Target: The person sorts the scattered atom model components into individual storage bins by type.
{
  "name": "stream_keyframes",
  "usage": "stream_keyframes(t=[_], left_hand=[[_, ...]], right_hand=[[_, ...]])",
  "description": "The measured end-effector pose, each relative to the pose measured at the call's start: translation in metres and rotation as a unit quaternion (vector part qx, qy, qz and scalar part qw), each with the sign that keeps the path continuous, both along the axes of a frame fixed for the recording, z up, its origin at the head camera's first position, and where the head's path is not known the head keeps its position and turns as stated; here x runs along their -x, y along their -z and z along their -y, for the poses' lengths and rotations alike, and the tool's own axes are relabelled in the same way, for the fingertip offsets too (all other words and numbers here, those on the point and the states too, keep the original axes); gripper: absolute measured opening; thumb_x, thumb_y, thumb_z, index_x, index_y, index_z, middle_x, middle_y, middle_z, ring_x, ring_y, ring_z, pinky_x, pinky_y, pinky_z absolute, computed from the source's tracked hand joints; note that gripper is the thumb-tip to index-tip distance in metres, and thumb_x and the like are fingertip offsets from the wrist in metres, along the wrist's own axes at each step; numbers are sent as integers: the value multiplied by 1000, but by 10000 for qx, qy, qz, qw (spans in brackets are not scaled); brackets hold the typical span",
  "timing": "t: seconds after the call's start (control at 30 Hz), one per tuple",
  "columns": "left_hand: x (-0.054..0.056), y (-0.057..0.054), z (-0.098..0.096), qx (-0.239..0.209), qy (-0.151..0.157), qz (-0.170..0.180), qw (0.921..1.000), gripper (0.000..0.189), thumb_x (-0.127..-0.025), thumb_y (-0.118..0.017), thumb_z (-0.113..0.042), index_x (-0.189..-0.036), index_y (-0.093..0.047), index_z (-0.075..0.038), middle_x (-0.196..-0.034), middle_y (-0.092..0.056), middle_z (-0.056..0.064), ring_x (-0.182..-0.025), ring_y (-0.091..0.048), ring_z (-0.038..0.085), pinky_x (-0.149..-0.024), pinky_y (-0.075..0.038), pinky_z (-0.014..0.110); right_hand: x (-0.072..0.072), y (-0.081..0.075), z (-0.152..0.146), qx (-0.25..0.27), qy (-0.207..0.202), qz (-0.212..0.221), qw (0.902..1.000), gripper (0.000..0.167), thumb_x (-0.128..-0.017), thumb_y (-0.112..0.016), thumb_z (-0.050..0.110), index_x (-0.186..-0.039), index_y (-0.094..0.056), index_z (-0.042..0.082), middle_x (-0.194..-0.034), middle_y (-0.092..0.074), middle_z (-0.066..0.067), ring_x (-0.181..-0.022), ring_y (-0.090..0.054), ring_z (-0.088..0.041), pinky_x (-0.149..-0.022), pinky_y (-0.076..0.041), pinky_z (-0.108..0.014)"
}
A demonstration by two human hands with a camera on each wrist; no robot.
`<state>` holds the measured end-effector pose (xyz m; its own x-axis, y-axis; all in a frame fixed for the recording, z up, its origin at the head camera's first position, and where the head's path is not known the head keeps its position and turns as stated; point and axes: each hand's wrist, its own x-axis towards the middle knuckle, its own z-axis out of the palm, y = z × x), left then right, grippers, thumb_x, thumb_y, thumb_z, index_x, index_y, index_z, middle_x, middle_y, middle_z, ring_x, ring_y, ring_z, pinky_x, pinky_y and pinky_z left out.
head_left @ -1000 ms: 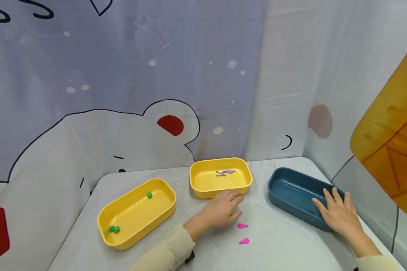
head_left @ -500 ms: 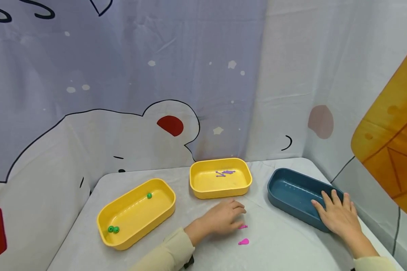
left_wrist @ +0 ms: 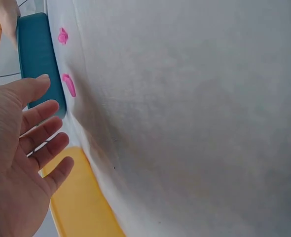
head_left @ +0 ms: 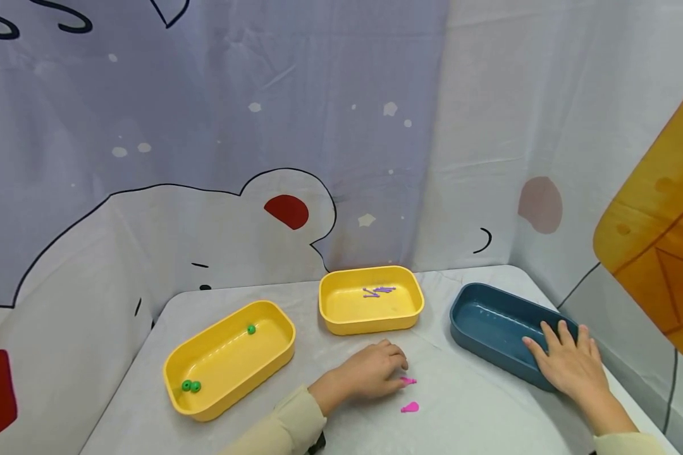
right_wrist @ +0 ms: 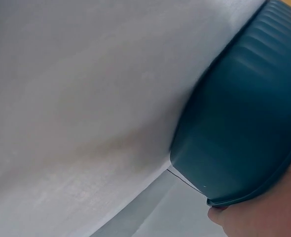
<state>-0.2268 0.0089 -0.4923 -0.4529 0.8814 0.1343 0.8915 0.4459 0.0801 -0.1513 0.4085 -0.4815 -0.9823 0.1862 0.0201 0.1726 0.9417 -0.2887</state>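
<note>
My left hand hovers low over the white-covered table with its fingers loosely bent and nothing in them, as the left wrist view also shows. Its fingertips overlap the left end of a small pink bulb-shaped piece in the head view. A second such pink piece lies a little nearer to me. Over at the right, my right hand rests on the near end of a dark blue tray, fingers spread and reaching over its rim. In the right wrist view the hand touches that tray's rim.
A yellow tray with several thin purple sticks stands at the back centre. Another yellow tray at the left contains green beads. Printed cloth hangs behind the table.
My left hand has drawn back from the front of the centre yellow tray towards me, and its fingertips now overlap the farther pink piece. The right hand stays on the blue tray.
</note>
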Motion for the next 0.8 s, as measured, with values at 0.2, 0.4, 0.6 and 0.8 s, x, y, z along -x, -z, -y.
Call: stream_keyframes(t=[0.2,0.4,0.6,0.8], left_hand=[[0,1,1,97,-74,202,9997,23,-95,-70,-37,-110,-73,-20,-114,-65,-10,-106,-55,7,-91,-47,20],[2,6,-1,51,-116,462,9989,21,-93,-74,-37,-107,-73,-21,-110,-64,-11,-105,-54,6,-90,-46,19],[2,13,-4,57,-343,672,9971,19,-93,-74,-38,-105,-74,-23,-107,-62,-13,-104,-53,5,-88,-46,20],[2,14,-6,98,-541,795,9953,17,-93,-74,-38,-102,-73,-24,-104,-60,-13,-102,-51,5,-86,-45,21]], right_hand=[[0,-1,0,22,41,70,10000,94,-102,-22,69,-154,-22,-11,-154,-5,-46,-138,14,-68,-112,9,-75],[0,0,0,60,39,64,10000,94,-102,-23,69,-153,-23,-11,-154,-4,-45,-138,15,-68,-112,10,-75],[1,2,-1,46,19,-1,10000,94,-103,-23,68,-153,-24,-11,-154,-5,-45,-138,15,-68,-112,10,-74],[1,3,-1,38,17,-41,10000,93,-103,-23,68,-153,-24,-11,-154,-6,-46,-139,15,-68,-113,10,-74]])
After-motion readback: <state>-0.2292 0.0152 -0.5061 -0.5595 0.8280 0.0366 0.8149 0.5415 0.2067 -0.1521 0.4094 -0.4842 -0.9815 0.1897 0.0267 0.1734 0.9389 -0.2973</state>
